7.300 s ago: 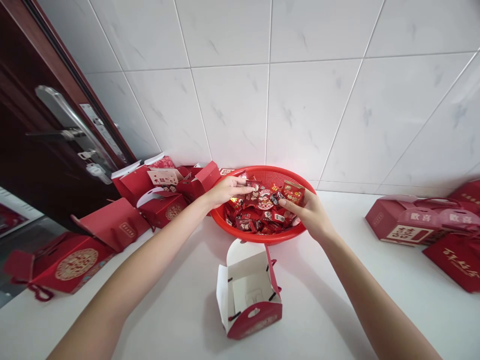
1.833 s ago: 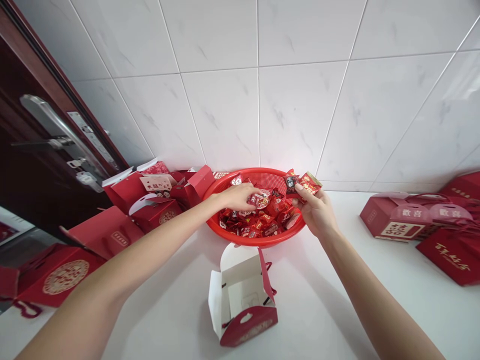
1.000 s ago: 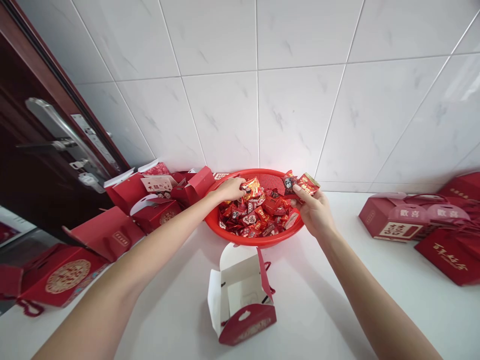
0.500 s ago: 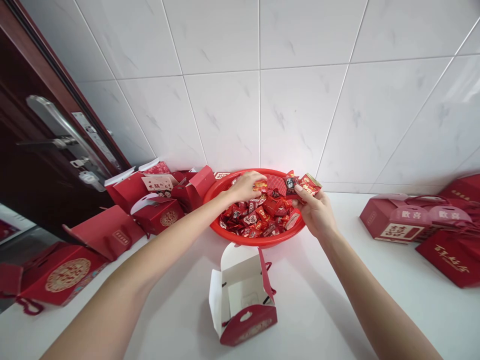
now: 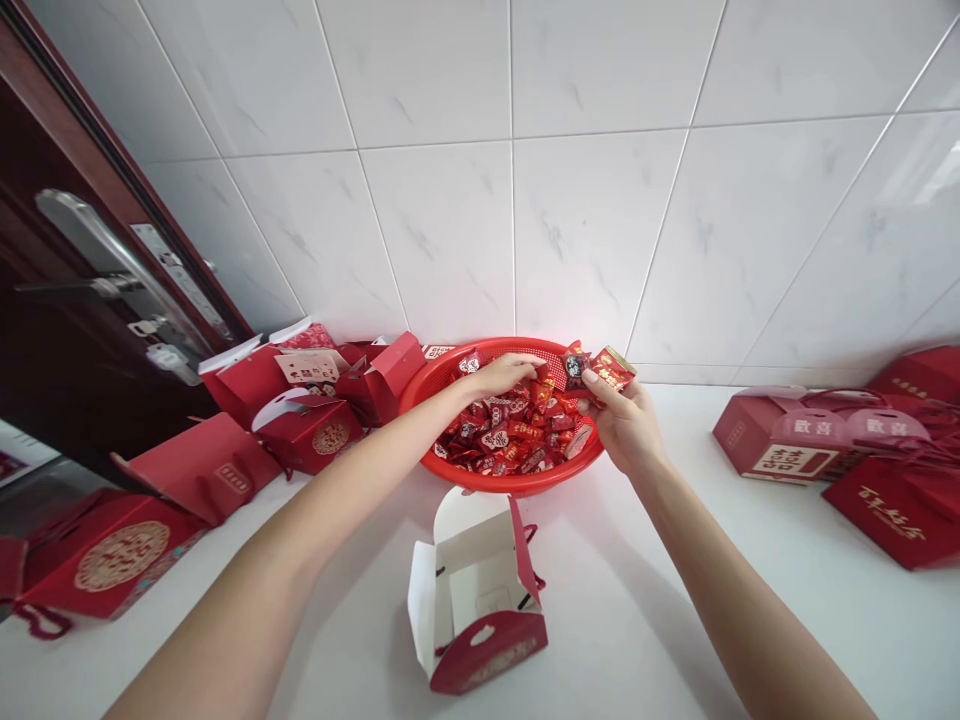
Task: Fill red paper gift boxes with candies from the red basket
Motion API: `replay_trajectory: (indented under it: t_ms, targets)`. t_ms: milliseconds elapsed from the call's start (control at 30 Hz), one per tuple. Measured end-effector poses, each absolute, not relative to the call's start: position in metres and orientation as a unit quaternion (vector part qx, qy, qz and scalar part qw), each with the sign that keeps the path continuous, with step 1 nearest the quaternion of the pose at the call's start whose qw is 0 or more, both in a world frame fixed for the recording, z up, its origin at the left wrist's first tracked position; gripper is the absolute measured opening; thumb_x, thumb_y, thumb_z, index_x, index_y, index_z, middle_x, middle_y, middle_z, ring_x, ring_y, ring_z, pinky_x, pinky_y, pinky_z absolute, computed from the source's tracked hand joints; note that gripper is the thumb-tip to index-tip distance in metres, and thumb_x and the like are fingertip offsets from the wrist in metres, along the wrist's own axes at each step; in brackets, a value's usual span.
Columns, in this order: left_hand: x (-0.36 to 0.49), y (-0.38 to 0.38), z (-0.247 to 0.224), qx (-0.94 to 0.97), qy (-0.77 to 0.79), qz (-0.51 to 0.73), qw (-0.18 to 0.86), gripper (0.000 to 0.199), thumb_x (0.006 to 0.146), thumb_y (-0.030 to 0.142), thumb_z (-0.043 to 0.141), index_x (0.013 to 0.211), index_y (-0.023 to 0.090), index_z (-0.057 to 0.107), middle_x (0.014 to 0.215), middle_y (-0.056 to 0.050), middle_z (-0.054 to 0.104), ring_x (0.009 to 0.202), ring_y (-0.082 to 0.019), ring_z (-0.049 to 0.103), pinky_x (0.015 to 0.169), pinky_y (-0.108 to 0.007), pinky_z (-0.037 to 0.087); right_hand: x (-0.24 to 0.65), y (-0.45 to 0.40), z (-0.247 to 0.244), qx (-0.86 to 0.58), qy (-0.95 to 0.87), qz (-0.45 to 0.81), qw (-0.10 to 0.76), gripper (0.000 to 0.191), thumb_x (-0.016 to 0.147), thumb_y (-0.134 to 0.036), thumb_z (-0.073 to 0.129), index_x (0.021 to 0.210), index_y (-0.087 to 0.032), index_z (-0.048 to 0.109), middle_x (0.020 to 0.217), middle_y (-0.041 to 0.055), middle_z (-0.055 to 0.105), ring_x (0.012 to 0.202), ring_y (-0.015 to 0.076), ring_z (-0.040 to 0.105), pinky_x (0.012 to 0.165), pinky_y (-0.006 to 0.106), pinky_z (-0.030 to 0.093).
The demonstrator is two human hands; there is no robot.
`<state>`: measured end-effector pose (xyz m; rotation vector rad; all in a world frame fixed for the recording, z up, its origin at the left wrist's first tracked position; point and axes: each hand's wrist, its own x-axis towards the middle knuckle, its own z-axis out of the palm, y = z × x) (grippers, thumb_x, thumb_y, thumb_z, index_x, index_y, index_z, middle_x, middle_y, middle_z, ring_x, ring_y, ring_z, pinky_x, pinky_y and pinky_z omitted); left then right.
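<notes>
A red plastic basket (image 5: 517, 484) holds a heap of red-wrapped candies (image 5: 517, 436). My left hand (image 5: 507, 374) reaches over the basket's back half, its fingers closed on a red-and-orange wrapped candy (image 5: 543, 388). At the basket's right rim, my right hand (image 5: 627, 420) grips several wrapped candies between thumb and fingers. One shows a dark round label (image 5: 576, 366) and another has a gold edge (image 5: 613, 370). In front of the basket stands an open red gift box (image 5: 491, 655), its white inside facing up and nothing visible in it.
Open red boxes (image 5: 330, 432) crowd the left side of the white table (image 5: 615, 620), beside a dark door with a metal handle (image 5: 124, 265). Closed red boxes (image 5: 776, 440) stand at the right. A tiled wall (image 5: 450, 230) rises behind the basket.
My left hand has shifted right across the candies, towards my right hand, and its fingers have closed on a candy. My right hand keeps its candies. The view has turned slightly.
</notes>
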<state>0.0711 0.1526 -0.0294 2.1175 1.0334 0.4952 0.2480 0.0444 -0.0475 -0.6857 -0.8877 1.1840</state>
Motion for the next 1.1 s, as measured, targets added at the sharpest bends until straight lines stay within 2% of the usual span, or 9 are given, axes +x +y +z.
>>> replay_trajectory:
  t_ms: [233, 400, 467, 533, 667, 833, 900, 1000, 1100]
  targets:
    - [0.063, 0.153, -0.025, 0.720, 0.390, 0.234, 0.523, 0.034, 0.089, 0.029, 0.039, 0.102, 0.016, 0.068, 0.108, -0.012, 0.075, 0.099, -0.023, 0.070, 0.090, -0.037, 0.056, 0.249, 0.045, -0.048, -0.316, -0.406, 0.520, 0.681, 0.036, 0.062, -0.042, 0.092, 0.080, -0.019, 0.070, 0.075, 0.0015, 0.070, 0.054, 0.0129, 0.057, 0.046, 0.027, 0.051]
    - [0.063, 0.142, -0.012, 0.579, 0.394, 0.241, 0.672, 0.037, 0.094, 0.044, 0.047, 0.105, 0.018, 0.071, 0.109, -0.010, 0.076, 0.099, -0.021, 0.069, 0.089, -0.034, 0.055, 0.247, 0.045, -0.050, -0.318, -0.414, 0.516, 0.679, 0.038, 0.062, -0.043, 0.093, 0.081, -0.019, 0.070, 0.078, 0.0021, 0.071, 0.059, 0.0144, 0.059, 0.050, 0.028, 0.051]
    - [0.065, 0.134, -0.007, 0.566, 0.376, 0.226, 0.698, 0.030, 0.091, 0.040, 0.055, 0.106, 0.020, 0.071, 0.105, -0.008, 0.076, 0.097, -0.019, 0.069, 0.092, -0.033, 0.053, 0.247, 0.045, -0.052, -0.316, -0.424, 0.515, 0.675, 0.038, 0.063, -0.043, 0.093, 0.084, -0.020, 0.071, 0.081, 0.0029, 0.072, 0.061, 0.0147, 0.060, 0.052, 0.028, 0.051]
    - [0.067, 0.127, -0.007, 0.579, 0.343, 0.212, 0.708, 0.024, 0.083, 0.028, 0.064, 0.105, 0.021, 0.070, 0.102, -0.005, 0.076, 0.097, -0.018, 0.069, 0.095, -0.035, 0.053, 0.247, 0.046, -0.054, -0.317, -0.441, 0.512, 0.665, 0.037, 0.065, -0.043, 0.093, 0.084, -0.020, 0.072, 0.079, 0.0030, 0.072, 0.060, 0.0145, 0.059, 0.053, 0.028, 0.051]
    - [0.072, 0.117, -0.013, 0.681, 0.333, 0.142, 0.636, 0.026, 0.070, 0.021, 0.073, 0.095, 0.020, 0.067, 0.097, -0.002, 0.073, 0.101, -0.021, 0.069, 0.091, -0.035, 0.054, 0.247, 0.046, -0.056, -0.324, -0.452, 0.492, 0.670, 0.036, 0.066, -0.045, 0.092, 0.080, -0.020, 0.070, 0.072, 0.0015, 0.070, 0.057, 0.0137, 0.058, 0.056, 0.028, 0.051]
    - [0.090, 0.108, -0.025, 0.841, 0.412, 0.068, 0.344, 0.030, 0.064, 0.040, 0.083, 0.075, 0.020, 0.062, 0.077, -0.001, 0.068, 0.080, -0.023, 0.067, 0.068, -0.030, 0.048, 0.247, 0.045, -0.055, -0.317, -0.440, 0.495, 0.679, 0.038, 0.065, -0.046, 0.093, 0.079, -0.020, 0.069, 0.073, 0.0017, 0.071, 0.056, 0.0140, 0.059, 0.054, 0.029, 0.051]
    - [0.098, 0.108, -0.030, 0.851, 0.444, 0.054, 0.276, 0.029, 0.068, 0.043, 0.080, 0.067, 0.020, 0.061, 0.066, 0.000, 0.063, 0.072, -0.022, 0.063, 0.062, -0.030, 0.043, 0.247, 0.046, -0.055, -0.317, -0.439, 0.494, 0.680, 0.038, 0.064, -0.047, 0.093, 0.080, -0.021, 0.070, 0.073, 0.0018, 0.071, 0.057, 0.0152, 0.060, 0.053, 0.029, 0.051]
    - [0.102, 0.111, -0.035, 0.838, 0.467, 0.039, 0.280, 0.022, 0.074, 0.037, 0.076, 0.065, 0.020, 0.064, 0.064, 0.001, 0.063, 0.071, -0.020, 0.063, 0.061, -0.028, 0.041, 0.248, 0.046, -0.055, -0.319, -0.439, 0.493, 0.680, 0.037, 0.064, -0.045, 0.093, 0.079, -0.021, 0.070, 0.072, 0.0010, 0.070, 0.057, 0.0140, 0.058, 0.054, 0.028, 0.051]
    - [0.094, 0.114, -0.032, 0.824, 0.476, 0.025, 0.307, 0.018, 0.065, 0.029, 0.082, 0.079, 0.021, 0.072, 0.072, 0.003, 0.069, 0.076, -0.020, 0.066, 0.064, -0.026, 0.045, 0.248, 0.047, -0.055, -0.315, -0.443, 0.499, 0.675, 0.036, 0.064, -0.044, 0.093, 0.077, -0.020, 0.070, 0.073, 0.0009, 0.070, 0.057, 0.0126, 0.056, 0.053, 0.027, 0.051]
